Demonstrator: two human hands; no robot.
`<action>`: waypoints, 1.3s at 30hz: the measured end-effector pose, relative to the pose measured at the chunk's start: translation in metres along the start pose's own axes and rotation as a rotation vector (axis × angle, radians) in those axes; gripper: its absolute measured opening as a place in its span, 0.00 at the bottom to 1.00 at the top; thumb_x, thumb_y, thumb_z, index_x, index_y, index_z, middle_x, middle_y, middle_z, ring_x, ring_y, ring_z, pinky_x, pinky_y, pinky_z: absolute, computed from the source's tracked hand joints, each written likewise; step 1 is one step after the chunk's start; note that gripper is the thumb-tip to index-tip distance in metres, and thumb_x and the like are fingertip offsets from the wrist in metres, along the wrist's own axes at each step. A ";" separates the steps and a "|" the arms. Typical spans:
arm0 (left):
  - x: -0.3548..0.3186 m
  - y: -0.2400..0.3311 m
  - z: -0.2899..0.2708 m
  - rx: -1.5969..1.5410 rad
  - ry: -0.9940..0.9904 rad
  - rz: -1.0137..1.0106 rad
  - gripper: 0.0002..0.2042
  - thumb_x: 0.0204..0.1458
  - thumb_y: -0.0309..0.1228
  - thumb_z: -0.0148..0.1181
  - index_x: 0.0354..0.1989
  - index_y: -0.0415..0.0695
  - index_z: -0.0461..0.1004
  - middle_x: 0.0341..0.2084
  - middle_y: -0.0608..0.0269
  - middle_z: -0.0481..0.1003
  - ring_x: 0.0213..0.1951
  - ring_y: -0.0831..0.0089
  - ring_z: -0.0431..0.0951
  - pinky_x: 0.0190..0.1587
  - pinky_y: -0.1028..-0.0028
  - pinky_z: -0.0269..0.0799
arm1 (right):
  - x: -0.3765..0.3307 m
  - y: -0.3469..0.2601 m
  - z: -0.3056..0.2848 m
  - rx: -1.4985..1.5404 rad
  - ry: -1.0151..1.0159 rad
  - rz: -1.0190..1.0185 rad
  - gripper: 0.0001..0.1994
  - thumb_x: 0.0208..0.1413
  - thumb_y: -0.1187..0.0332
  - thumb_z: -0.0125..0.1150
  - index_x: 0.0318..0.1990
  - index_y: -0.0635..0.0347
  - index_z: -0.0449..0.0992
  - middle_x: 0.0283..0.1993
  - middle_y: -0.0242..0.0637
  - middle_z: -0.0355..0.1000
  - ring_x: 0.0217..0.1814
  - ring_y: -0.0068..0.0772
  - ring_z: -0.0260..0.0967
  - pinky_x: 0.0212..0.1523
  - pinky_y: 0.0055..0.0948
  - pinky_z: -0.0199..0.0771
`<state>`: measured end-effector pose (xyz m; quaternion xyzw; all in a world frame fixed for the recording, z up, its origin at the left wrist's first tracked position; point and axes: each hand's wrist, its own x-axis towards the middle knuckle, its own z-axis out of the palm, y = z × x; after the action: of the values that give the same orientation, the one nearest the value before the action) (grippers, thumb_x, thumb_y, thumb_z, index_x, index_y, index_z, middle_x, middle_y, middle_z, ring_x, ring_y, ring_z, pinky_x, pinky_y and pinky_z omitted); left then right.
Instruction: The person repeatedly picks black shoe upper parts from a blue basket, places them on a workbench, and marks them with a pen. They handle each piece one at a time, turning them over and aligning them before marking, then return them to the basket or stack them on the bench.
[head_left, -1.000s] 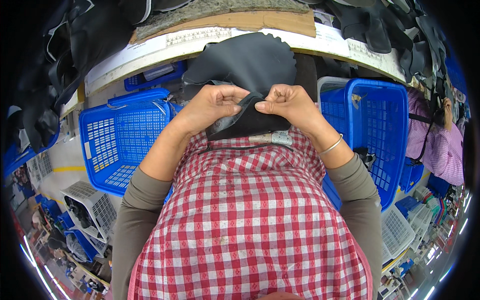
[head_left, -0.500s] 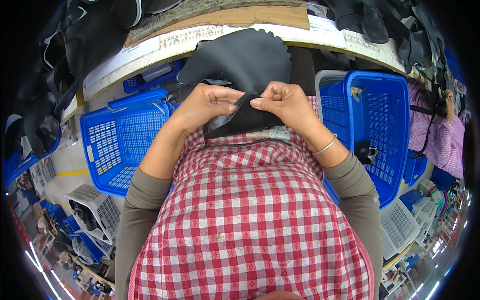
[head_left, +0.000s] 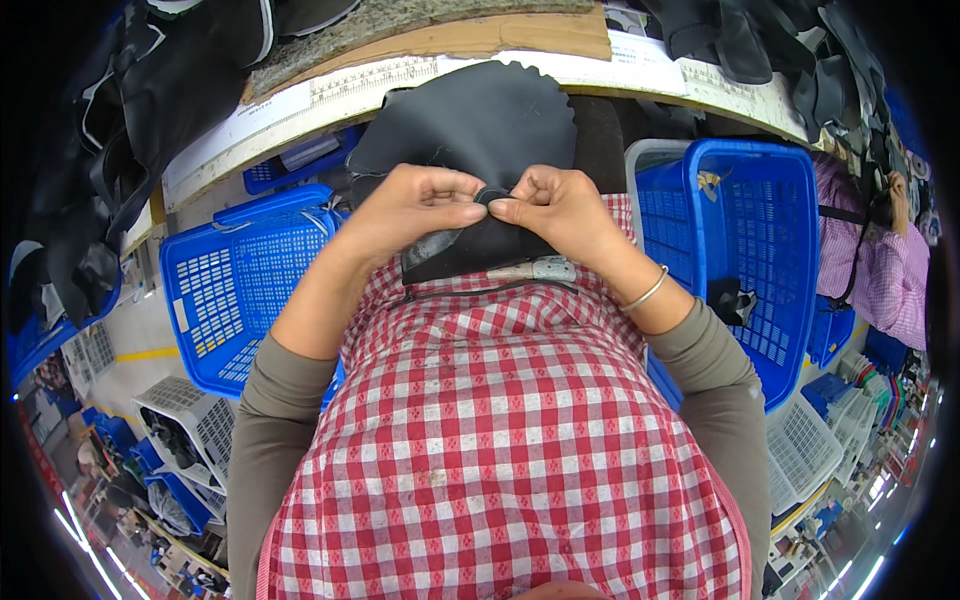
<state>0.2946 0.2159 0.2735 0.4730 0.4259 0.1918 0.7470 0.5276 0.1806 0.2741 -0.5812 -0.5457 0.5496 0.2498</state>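
Observation:
A black leather-like piece (head_left: pixel 480 115) with a scalloped far edge rests over my lap and leans toward the bench. My left hand (head_left: pixel 425 210) pinches a fold of it between thumb and fingers. Close beside, almost touching, my right hand (head_left: pixel 550 208) grips the same fold and wears a bangle at the wrist. Between the thumbs a small curled bit of the black edge stands up. Beneath both hands, the near part of the piece lies over a red-and-white checked apron (head_left: pixel 480 420).
Ahead runs a white bench edge (head_left: pixel 420 70) with a cardboard strip (head_left: pixel 500 38) and heaped black pieces (head_left: pixel 190 80). A blue basket (head_left: pixel 250 290) stands at my left, another blue basket (head_left: pixel 755 260) at my right. A person in a pink checked sleeve (head_left: pixel 890 290) is farther right.
The raised flap between my hands has dropped and turned, leaving just a small curled fold at the thumbs. My fingertips have drawn closer together.

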 end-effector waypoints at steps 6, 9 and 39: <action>0.010 -0.015 0.016 0.111 0.175 0.106 0.09 0.52 0.20 0.70 0.41 0.33 0.82 0.30 0.67 0.81 0.34 0.85 0.78 0.36 0.82 0.75 | -0.007 -0.019 -0.022 -0.937 0.233 -0.285 0.22 0.36 0.56 0.82 0.38 0.54 0.79 0.38 0.30 0.80 0.51 0.37 0.74 0.55 0.36 0.68; -0.002 0.012 0.019 0.186 0.206 0.233 0.08 0.50 0.20 0.69 0.39 0.33 0.82 0.28 0.67 0.80 0.32 0.85 0.77 0.34 0.81 0.74 | 0.013 -0.040 -0.031 -0.541 0.036 -0.616 0.22 0.40 0.59 0.81 0.42 0.53 0.78 0.38 0.31 0.79 0.49 0.38 0.75 0.53 0.37 0.70; 0.027 0.125 0.000 0.558 -0.410 0.227 0.08 0.51 0.24 0.72 0.40 0.39 0.85 0.34 0.63 0.83 0.39 0.75 0.82 0.49 0.74 0.76 | -0.035 -0.040 -0.051 -0.072 -0.101 -0.324 0.14 0.57 0.61 0.74 0.38 0.65 0.85 0.27 0.34 0.74 0.29 0.28 0.69 0.32 0.31 0.69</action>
<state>0.3240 0.2944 0.3704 0.7315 0.2481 0.0514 0.6331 0.5670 0.1752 0.3361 -0.4660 -0.6635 0.5105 0.2864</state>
